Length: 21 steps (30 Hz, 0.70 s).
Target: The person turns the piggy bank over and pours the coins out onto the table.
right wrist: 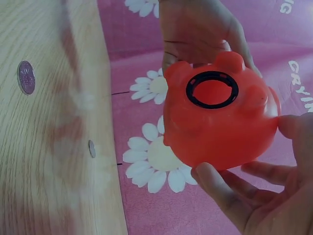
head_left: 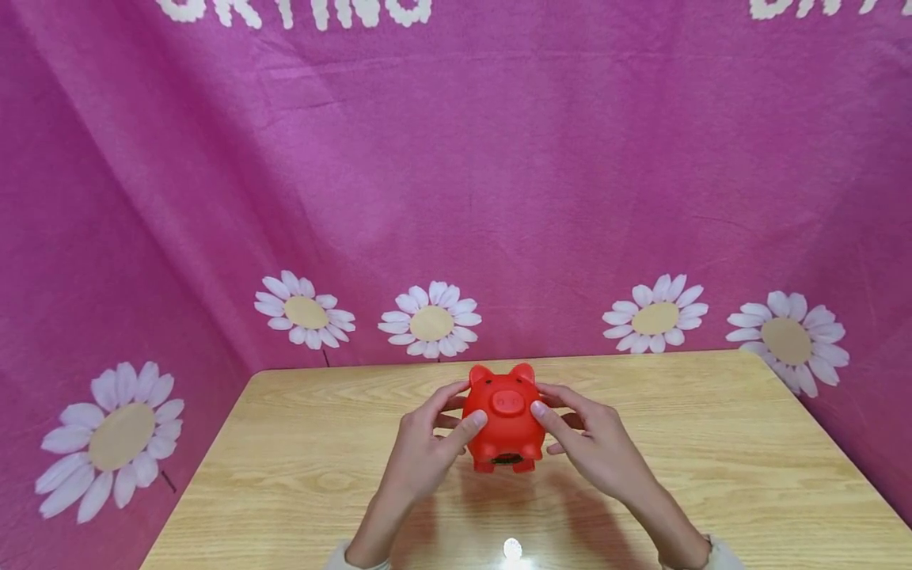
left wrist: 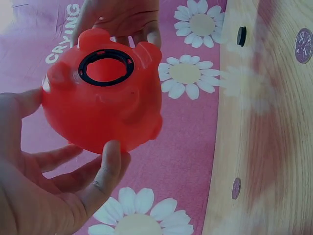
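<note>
A red piggy bank (head_left: 507, 431) is held up over the table, its snout toward the head camera. My left hand (head_left: 423, 451) grips one side of it, thumb on the front and fingers behind. On the opposite side my right hand (head_left: 602, 443) holds it the same way. Both wrist views show its underside, where a black ring (left wrist: 81, 70) frames an uncovered round hole between the stubby feet. A black plug (left wrist: 242, 36) lies apart on the table in the left wrist view.
Coins lie on the wooden table (head_left: 321, 475): one coin (head_left: 512, 548) near the front edge beside a bright glare, another coin (left wrist: 236, 188) off to the side. A pink cloth (head_left: 499, 174) with daisies hangs behind the table and along its sides.
</note>
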Each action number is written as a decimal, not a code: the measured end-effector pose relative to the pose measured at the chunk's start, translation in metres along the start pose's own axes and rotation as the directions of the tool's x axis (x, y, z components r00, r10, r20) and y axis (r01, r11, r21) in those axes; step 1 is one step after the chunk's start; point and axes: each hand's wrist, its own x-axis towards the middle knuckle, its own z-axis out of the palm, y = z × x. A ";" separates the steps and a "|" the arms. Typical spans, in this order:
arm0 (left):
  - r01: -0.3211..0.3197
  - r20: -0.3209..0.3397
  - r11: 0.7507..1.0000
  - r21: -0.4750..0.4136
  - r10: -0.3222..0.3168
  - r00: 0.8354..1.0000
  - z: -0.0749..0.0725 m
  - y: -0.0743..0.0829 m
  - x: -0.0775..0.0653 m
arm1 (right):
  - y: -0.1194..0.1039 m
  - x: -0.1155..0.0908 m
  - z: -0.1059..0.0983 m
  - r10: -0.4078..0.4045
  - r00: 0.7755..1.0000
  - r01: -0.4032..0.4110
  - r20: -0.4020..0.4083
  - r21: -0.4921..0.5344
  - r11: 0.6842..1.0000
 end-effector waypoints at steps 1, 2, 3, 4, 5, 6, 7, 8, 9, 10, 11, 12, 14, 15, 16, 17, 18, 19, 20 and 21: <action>0.011 0.007 1.000 0.004 -0.011 1.000 0.000 0.000 0.000 | 0.000 0.000 0.000 0.016 1.000 -0.016 0.006 -0.003 1.000; 0.021 0.012 1.000 0.000 -0.021 1.000 0.000 0.000 0.000 | 0.000 0.001 0.000 0.029 1.000 -0.029 0.010 -0.005 1.000; 0.028 0.015 1.000 0.000 -0.028 0.999 0.000 0.000 0.000 | 0.000 0.001 0.001 0.040 0.999 -0.039 0.013 -0.009 0.999; 0.032 0.018 0.999 -0.001 -0.032 0.999 0.001 0.000 0.001 | 0.000 0.001 0.001 0.047 0.999 -0.047 0.014 -0.010 0.999; 0.032 0.020 0.999 -0.004 -0.032 0.999 0.001 0.000 0.001 | 0.000 0.001 0.001 0.053 0.998 -0.053 0.015 -0.010 0.999; 0.030 0.023 1.000 -0.008 -0.029 0.999 0.001 0.000 0.001 | 0.000 0.001 0.001 0.058 0.998 -0.058 0.015 -0.008 0.998; 0.026 0.026 1.000 -0.011 -0.026 0.999 0.001 0.000 0.001 | 0.000 0.001 0.001 0.065 0.998 -0.065 0.014 -0.005 0.998; 0.026 0.028 1.000 -0.014 -0.026 0.999 0.001 0.000 0.001 | -0.001 0.001 0.001 0.070 0.997 -0.070 0.014 0.000 0.998; 0.022 0.028 1.000 -0.011 -0.022 0.999 0.002 0.000 0.001 | -0.001 0.001 0.000 0.075 0.997 -0.075 0.017 0.006 0.997; 0.021 0.027 1.000 -0.009 -0.021 0.999 0.002 0.000 0.001 | -0.001 0.001 0.000 0.077 0.997 -0.077 0.021 0.012 0.997; 0.016 0.025 1.000 -0.013 -0.016 1.000 0.002 0.000 0.001 | -0.001 0.000 0.000 0.065 0.997 -0.065 0.030 0.015 0.998; 0.014 0.022 1.000 -0.024 -0.014 1.000 0.002 0.000 0.001 | -0.001 0.000 -0.001 0.051 0.998 -0.052 0.040 0.021 0.998; -0.016 -0.001 0.998 -0.061 0.016 1.000 0.003 0.000 0.000 | -0.001 0.000 -0.002 -0.004 0.999 0.003 0.047 0.022 1.000; -0.053 -0.019 0.995 -0.080 0.052 0.998 0.003 0.000 0.000 | -0.001 -0.001 -0.003 -0.047 0.998 0.046 0.044 0.026 0.999; -0.107 -0.037 0.989 -0.105 0.104 0.994 0.002 0.000 0.000 | -0.001 -0.001 -0.003 -0.101 0.994 0.099 0.039 0.043 0.994; -0.184 -0.056 0.975 -0.126 0.178 0.982 0.002 0.000 0.000 | -0.001 -0.001 -0.004 -0.164 0.986 0.162 0.030 0.065 0.985; -0.275 -0.078 0.951 -0.141 0.266 0.961 0.001 0.001 0.000 | -0.002 -0.002 -0.004 -0.224 0.975 0.222 0.014 0.087 0.971; -0.377 -0.101 0.915 -0.142 0.365 0.925 -0.001 0.001 0.000 | -0.002 -0.002 -0.005 -0.289 0.957 0.288 -0.005 0.108 0.952; -0.478 -0.117 0.868 -0.136 0.465 0.878 -0.002 0.002 0.001 | -0.004 -0.003 -0.005 -0.355 0.935 0.354 -0.022 0.135 0.925; -0.569 -0.127 0.812 -0.130 0.555 0.822 -0.004 0.003 0.002 | -0.005 -0.003 -0.005 -0.418 0.908 0.416 -0.031 0.175 0.892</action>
